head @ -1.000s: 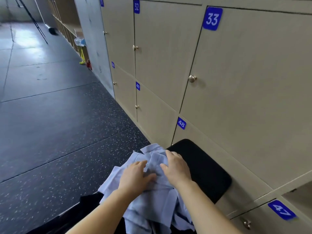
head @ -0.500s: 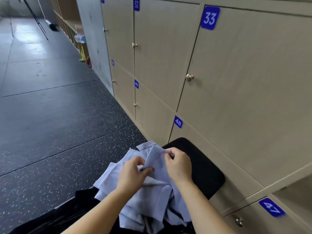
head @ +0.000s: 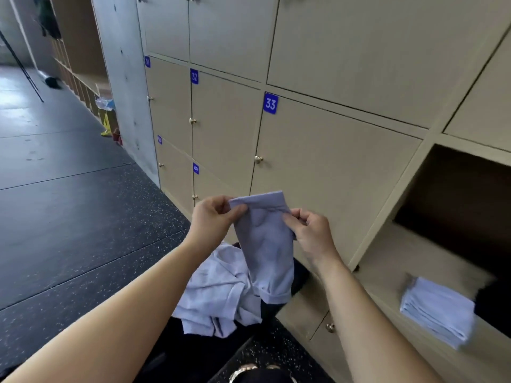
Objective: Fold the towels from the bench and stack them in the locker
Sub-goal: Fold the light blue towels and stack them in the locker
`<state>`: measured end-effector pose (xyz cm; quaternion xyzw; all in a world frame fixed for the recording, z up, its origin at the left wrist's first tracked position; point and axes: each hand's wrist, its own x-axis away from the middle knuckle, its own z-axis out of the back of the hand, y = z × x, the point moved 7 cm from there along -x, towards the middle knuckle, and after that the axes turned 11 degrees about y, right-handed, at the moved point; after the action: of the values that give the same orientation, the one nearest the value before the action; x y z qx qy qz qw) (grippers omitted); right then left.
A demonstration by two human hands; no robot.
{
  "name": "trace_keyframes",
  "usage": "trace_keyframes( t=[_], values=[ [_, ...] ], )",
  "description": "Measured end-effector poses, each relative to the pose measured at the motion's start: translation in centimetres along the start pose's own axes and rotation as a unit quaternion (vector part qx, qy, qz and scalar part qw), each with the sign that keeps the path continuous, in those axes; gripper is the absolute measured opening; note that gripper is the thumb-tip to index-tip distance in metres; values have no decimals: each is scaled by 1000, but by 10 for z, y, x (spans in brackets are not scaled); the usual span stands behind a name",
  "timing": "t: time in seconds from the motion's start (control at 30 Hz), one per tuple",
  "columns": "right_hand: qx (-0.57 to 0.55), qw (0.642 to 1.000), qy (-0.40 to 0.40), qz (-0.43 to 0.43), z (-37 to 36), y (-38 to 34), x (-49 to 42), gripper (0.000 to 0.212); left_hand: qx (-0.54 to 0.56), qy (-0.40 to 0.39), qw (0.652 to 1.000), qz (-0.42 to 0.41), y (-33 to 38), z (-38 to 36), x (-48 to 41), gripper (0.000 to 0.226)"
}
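Near the middle of the frame, my left hand (head: 213,217) and right hand (head: 311,230) pinch one towel (head: 265,244), lifted off the pile (head: 218,288) since before. Its bench is mostly hidden. Blurry folded towels (head: 437,310) sit lower right.

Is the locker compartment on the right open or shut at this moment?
Open. The locker compartment shows no door across its front, its dark interior is exposed, and a stack of folded towels sits inside.
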<state>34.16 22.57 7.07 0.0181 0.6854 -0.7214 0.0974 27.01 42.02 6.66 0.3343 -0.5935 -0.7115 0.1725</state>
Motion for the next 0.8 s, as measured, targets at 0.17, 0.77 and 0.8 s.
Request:
trace_keyframes(
  t=[0.17,0.77,0.8],
  values=[
    [-34,999,-1,20,30,-47,22,14,64,-35,997,-28,65,-14,10,36],
    [-49,996,-70,23,62,-115,50,15,72,-212,966,131,113,-44,51,72],
    [-45,997,-61,27,65,-119,47,16,69,-222,965,126,108,-45,56,65]
  ],
)
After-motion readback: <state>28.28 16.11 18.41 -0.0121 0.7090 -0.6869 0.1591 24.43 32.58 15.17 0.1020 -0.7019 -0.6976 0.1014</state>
